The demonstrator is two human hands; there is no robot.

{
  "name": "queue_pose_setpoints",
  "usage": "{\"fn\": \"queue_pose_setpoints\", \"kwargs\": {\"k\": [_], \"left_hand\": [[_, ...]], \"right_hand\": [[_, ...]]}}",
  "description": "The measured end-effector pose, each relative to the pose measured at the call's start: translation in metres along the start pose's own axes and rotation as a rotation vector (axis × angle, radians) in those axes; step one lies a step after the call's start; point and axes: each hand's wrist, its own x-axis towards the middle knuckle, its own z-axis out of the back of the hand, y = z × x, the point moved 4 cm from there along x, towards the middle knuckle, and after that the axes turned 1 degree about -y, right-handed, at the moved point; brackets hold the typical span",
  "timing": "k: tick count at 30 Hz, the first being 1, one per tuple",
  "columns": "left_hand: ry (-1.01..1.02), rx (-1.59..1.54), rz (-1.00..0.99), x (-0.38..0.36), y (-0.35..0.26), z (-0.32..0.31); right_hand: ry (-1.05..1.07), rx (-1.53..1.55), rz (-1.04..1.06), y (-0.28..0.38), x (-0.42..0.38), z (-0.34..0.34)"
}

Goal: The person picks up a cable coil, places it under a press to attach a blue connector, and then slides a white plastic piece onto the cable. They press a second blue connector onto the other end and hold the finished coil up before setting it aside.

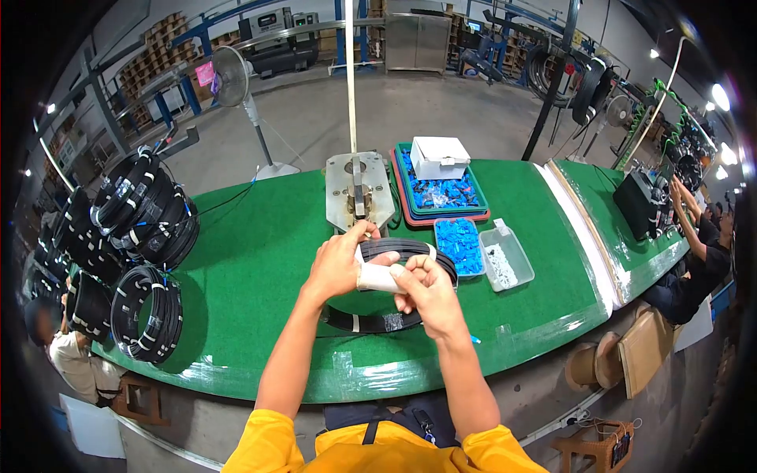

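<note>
A coil of black cable (355,322) with white bands stands tilted over the green table's front part. My left hand (337,264) is closed around the coil's upper left side, with a white wrap or label (378,277) at its fingers. On the right side of that white piece, my right hand (426,293) pinches its end between thumb and fingers. Just beyond the coil is a metal fixture (359,189) with an upright bar. To its right, a clear box of blue parts (459,246) stands beside a clear box of small white parts (501,266).
Stacked trays (445,195) of blue parts carry a white box (438,158). Black cable coils (146,314) crowd the green table's (260,229) left end. A co-worker (698,244) is at the right by a black box (639,206); another person (75,363) is at far left.
</note>
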Motion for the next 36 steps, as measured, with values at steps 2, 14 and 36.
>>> {"fn": "queue_pose_setpoints", "kwargs": {"k": [2,14,36], "left_hand": [[0.031,-0.024,0.01,-0.001,-0.004,0.004],[0.073,-0.079,-0.011,-0.004,-0.002,0.004],[0.356,-0.31,-0.138,-0.007,-0.001,0.018]], "right_hand": [[-0.006,0.035,-0.015,-0.007,-0.005,-0.002],[-0.049,0.047,0.017,-0.015,-0.02,-0.002],[-0.005,0.132,-0.052,-0.03,-0.015,0.002]]}}
